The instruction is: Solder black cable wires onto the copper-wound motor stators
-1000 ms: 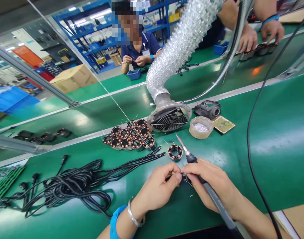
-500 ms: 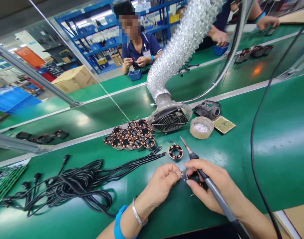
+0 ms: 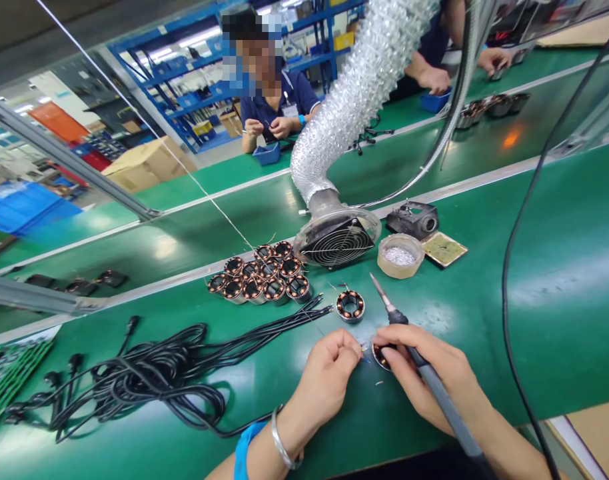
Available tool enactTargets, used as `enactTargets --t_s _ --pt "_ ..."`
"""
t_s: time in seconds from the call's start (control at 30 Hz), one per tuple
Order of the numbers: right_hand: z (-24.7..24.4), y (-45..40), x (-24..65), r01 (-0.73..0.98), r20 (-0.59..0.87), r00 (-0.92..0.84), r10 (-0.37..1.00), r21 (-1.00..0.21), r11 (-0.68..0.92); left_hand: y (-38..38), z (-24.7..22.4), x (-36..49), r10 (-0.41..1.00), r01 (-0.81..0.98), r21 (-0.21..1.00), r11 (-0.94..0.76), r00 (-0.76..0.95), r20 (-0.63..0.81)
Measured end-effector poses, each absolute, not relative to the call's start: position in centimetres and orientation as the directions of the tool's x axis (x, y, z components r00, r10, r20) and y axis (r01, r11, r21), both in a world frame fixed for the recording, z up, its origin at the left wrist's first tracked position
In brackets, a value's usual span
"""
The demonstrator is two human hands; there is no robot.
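My left hand (image 3: 329,370) is closed in a pinch, with thin wire ends, one blue, at its fingertips. A black power cord (image 3: 247,430) runs in under that wrist; the grip itself is hidden by the fingers. In my right hand (image 3: 434,373) rests a soldering iron (image 3: 434,390), its tip pointing up and away. The same hand's thumb and fingers hold a copper-wound stator (image 3: 380,357), partly covered, close beside the left fingertips. Another stator (image 3: 350,306) lies on the green bench just beyond. A thin strand (image 3: 224,217) slants down from above toward my left hand.
Several stators (image 3: 253,289) stand grouped near the rail. Black cords (image 3: 149,367) lie coiled at left. A fume duct (image 3: 339,240), a solder tub (image 3: 400,256), a sponge tray (image 3: 445,250) and an iron stand (image 3: 412,220) are ahead. Co-workers (image 3: 274,113) sit opposite.
My right hand has turned and drawn slightly right, bringing the stator and soldering iron along. A gap now separates it from my left fingertips. The cord under my left wrist has come into view.
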State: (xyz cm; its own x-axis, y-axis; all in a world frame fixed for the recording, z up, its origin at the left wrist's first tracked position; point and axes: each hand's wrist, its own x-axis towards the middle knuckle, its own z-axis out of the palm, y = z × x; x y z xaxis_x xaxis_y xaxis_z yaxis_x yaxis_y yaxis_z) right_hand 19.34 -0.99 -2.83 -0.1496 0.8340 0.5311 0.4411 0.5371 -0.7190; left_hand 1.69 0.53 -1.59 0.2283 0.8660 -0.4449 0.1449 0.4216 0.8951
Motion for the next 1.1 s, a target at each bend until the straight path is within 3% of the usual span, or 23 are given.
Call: enactTargets --t_s 0.3,0.47,0.8,1.1 --pt "0.8 -3.4 22.8 0.451 0.478 -0.198 0.856 -0.731 0.512 0.9 -1.5 1.8 0.889 0.188 0.905 0.381 0.196 -0.415" --pt "0.3 -3.2 22.2 0.480 0.493 -0.068 0.868 -0.746 0.461 0.9 -1.5 1.8 0.899 0.216 0.912 0.348 0.199 -0.390" --pt "0.0 -3.2 22.0 0.426 0.457 -0.119 0.881 -0.779 0.461 0.7 -1.5 1.8 0.914 0.270 0.921 0.280 0.218 -0.342" --pt "0.5 -3.4 21.2 0.391 0.513 -0.161 0.843 -0.751 0.532 0.5 -1.9 1.6 0.916 0.278 0.924 0.261 0.230 -0.328"
